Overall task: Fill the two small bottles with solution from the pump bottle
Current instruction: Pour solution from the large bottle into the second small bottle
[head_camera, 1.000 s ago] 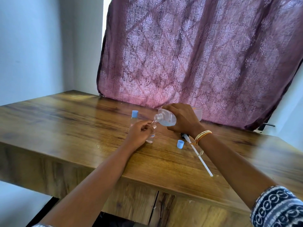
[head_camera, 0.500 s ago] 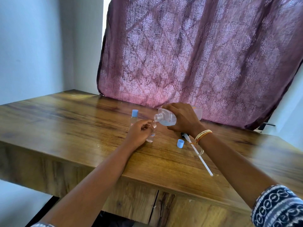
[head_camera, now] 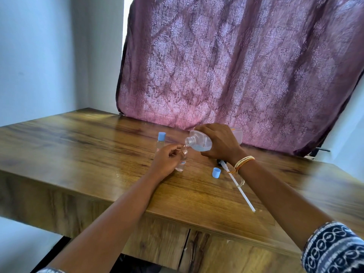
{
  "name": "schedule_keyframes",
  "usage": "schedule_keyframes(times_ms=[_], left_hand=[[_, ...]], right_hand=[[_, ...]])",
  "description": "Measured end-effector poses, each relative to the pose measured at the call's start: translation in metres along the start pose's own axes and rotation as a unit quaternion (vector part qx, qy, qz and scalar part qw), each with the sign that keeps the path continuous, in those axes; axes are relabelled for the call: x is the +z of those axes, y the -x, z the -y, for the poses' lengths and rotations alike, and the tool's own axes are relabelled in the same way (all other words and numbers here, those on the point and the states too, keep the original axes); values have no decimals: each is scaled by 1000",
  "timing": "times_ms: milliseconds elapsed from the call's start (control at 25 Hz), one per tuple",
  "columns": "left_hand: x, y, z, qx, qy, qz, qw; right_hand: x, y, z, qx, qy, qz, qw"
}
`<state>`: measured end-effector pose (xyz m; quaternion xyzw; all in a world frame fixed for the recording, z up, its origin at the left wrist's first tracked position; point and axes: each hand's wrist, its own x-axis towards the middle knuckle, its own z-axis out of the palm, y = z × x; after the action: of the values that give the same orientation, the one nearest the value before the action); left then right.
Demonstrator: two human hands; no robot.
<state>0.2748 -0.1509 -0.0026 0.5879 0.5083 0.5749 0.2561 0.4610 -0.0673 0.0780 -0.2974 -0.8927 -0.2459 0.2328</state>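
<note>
My right hand grips the clear pump bottle, tipped on its side with its open neck pointing left and down. Clear solution sits in its lower half. The neck is right above the mouth of an uncapped small bottle, which stands upright on the table with my left hand holding it. A second small bottle with a blue cap stands just behind my left hand. The loose blue cap and the removed pump head with its long white tube lie on the table under my right wrist.
The wooden table runs wide to the left and right. A purple patterned curtain hangs close behind the bottles. The table's front edge is near my forearms.
Almost nothing has moved. Both hands keep the same hold, with the pump bottle tilted over the small bottle.
</note>
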Motion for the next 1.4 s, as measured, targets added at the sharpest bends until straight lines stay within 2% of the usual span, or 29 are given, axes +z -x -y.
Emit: schedule_keyframes(times_ms=[240, 440, 680, 840, 920, 1080, 1240, 1400], left_hand=[[0, 1, 0, -3, -8, 1, 1000], [-1, 1, 0, -9, -12, 1, 1000], [-1, 1, -1, -11, 1, 5, 1000], [-1, 1, 0, -15, 14, 2, 1000], [-1, 1, -1, -15, 23, 10, 1000], [-1, 0, -1, -29, 32, 6, 999], [-2, 1, 0, -16, 19, 6, 1000], [-2, 0, 2, -11, 16, 5, 1000]], right_hand=[[4, 2, -1, -7, -30, -26, 999], [8, 5, 4, 8, -99, -81, 992], [0, -1, 5, 70, -242, -121, 960], [-6, -8, 5, 114, -340, -171, 918], [-11, -14, 2, 160, -392, -171, 890], [-20, -25, 4, 234, -560, -145, 781], [-10, -35, 5, 207, -632, -71, 743], [12, -38, 3, 230, -666, -59, 707]])
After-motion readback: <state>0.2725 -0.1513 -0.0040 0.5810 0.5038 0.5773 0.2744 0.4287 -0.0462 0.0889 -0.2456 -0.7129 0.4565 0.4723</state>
